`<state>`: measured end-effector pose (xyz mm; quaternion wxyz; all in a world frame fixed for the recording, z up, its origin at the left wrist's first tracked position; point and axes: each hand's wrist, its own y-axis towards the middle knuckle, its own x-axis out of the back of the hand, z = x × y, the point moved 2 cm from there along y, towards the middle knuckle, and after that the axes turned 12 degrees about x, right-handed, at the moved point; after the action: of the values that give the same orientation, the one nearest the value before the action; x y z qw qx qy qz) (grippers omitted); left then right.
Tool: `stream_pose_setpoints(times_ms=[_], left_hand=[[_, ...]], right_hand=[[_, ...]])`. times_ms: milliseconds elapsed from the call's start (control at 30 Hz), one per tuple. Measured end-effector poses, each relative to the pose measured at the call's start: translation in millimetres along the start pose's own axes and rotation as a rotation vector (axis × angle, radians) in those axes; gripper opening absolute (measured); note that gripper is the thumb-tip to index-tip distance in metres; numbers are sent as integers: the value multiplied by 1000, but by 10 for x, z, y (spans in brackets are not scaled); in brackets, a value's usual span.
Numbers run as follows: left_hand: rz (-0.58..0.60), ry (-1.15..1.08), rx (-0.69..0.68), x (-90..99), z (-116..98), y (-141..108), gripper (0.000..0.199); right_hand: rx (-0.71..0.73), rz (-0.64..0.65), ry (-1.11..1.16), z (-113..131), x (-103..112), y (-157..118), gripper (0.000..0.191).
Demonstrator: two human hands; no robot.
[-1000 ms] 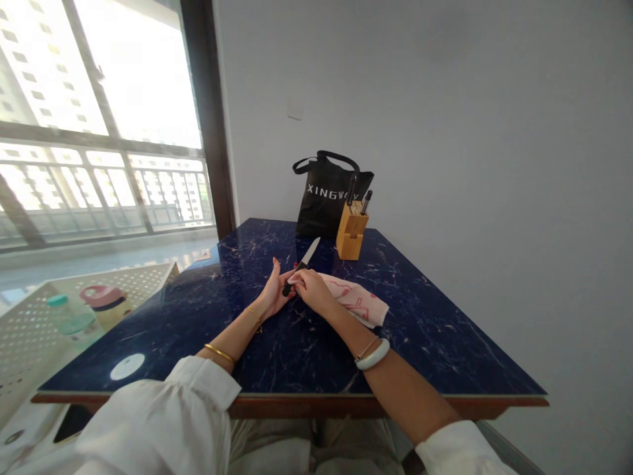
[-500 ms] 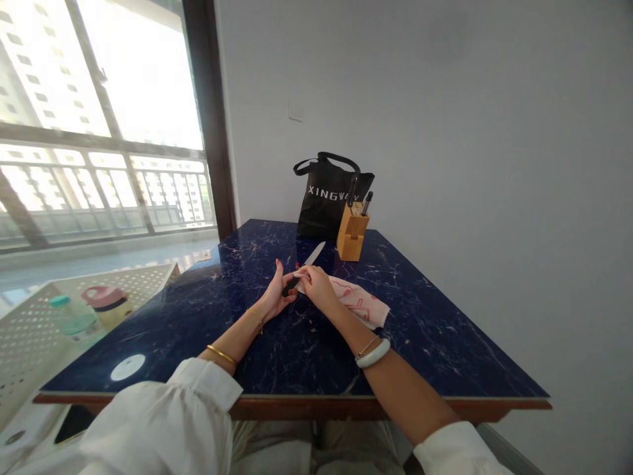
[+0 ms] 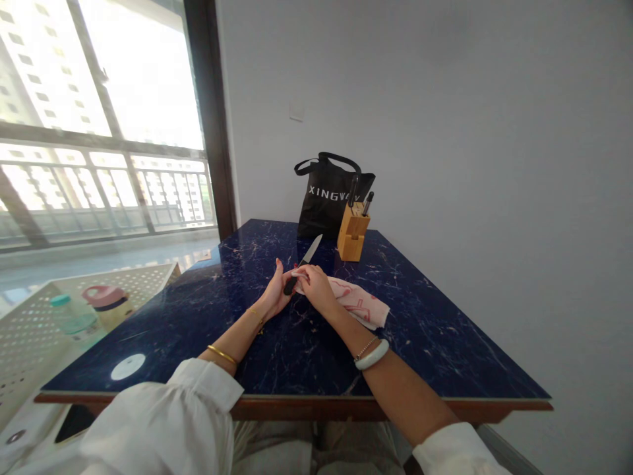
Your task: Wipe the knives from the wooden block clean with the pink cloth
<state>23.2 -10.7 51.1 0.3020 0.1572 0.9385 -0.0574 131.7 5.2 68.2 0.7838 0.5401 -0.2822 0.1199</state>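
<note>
Low over the table, my left hand (image 3: 277,289) supports a knife (image 3: 312,249) by its black handle, thumb raised and fingers under the handle. The blade points away from me, toward the bag. My right hand (image 3: 316,285) is closed on a pink patterned cloth (image 3: 363,303) and presses a fold of it against the handle. The rest of the cloth trails to the right on the tabletop. My right fingers cover part of the handle.
A wooden knife block (image 3: 351,245) with black-handled knives stands beyond my hands on the blue marbled table (image 3: 425,349). Behind it is a black tote bag (image 3: 316,214). At left, a white perforated basket (image 3: 148,280) holds bottles. A white disc (image 3: 128,367) lies near the front left.
The knife has turned slightly, its tip shifting a little to the left and away from me. Both hands stay in nearly the same place.
</note>
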Motion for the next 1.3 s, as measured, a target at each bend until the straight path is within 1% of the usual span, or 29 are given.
stream_pose_setpoints(times_ms=[100,167,233,300,367,467,533,600,700,767,833,933,1000,1067,1200,1233,1300], left_hand=[[2,-15,-22,-3,-2,5,64],[-15,-51,-21,15,-11,-1,63],[-29,-93,-2,35,-22,-7,63],[-32,-123,21,47,-29,-8,60],[-52,-146,19,55,-25,0,51],[-120,-172,-12,67,3,21,35],[-154,-177,-28,74,20,32,27],[-158,-169,-39,76,19,35,23],[-150,-150,-63,82,-17,24,22],[-158,-135,-93,93,-46,8,20],[-197,-94,-128,115,-64,-9,20],[-292,21,-181,153,-67,-27,29],[-318,77,-191,163,-53,-29,32],[-298,110,-177,146,-30,-26,32],[-222,174,-145,52,24,-29,29],[-206,186,-140,26,37,-33,30],[-166,198,-125,-19,59,-39,37]], right_hand=[[-29,-24,-3,6,14,8,15],[-5,23,18,48,-4,-7,15],[54,94,45,106,-33,-26,15],[106,139,60,148,-51,-32,15],[102,120,49,145,-45,-20,15],[15,16,10,80,-8,5,15],[-13,-18,8,52,6,7,15],[2,1,28,57,-3,-3,15],[66,74,67,94,-35,-26,14],[79,90,67,89,-36,-36,13],[28,41,35,44,0,-39,13],[-96,-90,-8,-39,95,-44,13],[-133,-138,-5,-52,142,-45,14],[-111,-134,10,-25,152,-38,14],[27,-19,5,22,98,-3,13],[38,-5,-12,6,89,7,13],[13,-25,-50,-59,90,21,13]])
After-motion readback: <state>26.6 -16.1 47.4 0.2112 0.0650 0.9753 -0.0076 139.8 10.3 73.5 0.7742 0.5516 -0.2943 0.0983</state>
